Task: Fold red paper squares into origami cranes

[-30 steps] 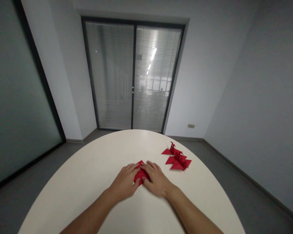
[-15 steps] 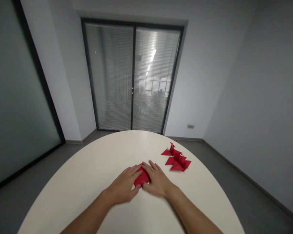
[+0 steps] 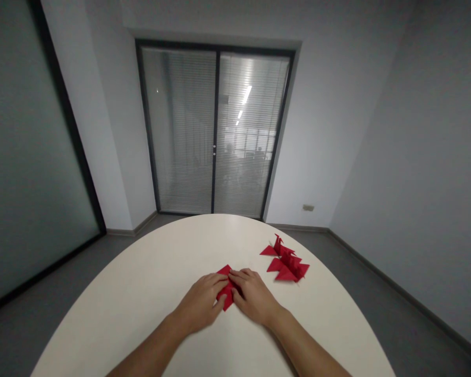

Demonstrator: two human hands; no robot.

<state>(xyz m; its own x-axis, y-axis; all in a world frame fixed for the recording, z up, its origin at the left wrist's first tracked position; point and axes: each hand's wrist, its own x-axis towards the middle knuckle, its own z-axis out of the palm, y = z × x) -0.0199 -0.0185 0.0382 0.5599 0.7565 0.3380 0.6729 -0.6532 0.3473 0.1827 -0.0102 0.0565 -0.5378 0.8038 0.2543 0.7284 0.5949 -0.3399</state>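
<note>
A folded piece of red paper lies on the white round table, pinned between my two hands. My left hand rests on its left side with fingers laid flat and curled a little over the paper's edge. On the right side my right hand presses down, its fingertips meeting the left hand's at the far corner. Most of the paper is hidden under the fingers; a red tip shows at the far end and another between the thumbs.
Several finished red paper cranes sit in a small heap on the table to the right of my hands. Beyond the table's far edge are a glass double door with blinds, grey floor and plain walls.
My hands have shifted slightly on the red paper, the fingertips closing together over its far corner. The view has tilted a little.
</note>
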